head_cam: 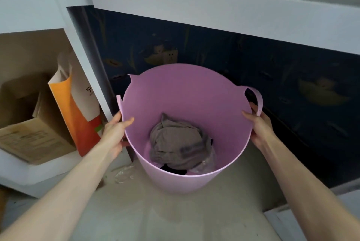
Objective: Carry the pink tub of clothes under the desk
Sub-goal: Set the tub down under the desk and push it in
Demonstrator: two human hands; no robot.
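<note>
Both sides of the pink tub rim are gripped, left hand and right hand fingers closed on it; grey clothes lie inside.

Single head-worn wide-angle camera looking forward and steeply down, sitting close above the pink tub, facing the desk front.

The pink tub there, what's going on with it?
A person grips the pink tub by its rim, left hand on one side and right hand on the other, next to a handle. Grey clothes lie crumpled at the bottom. The tub is in front of the white desk, with dark space beneath it.
</note>
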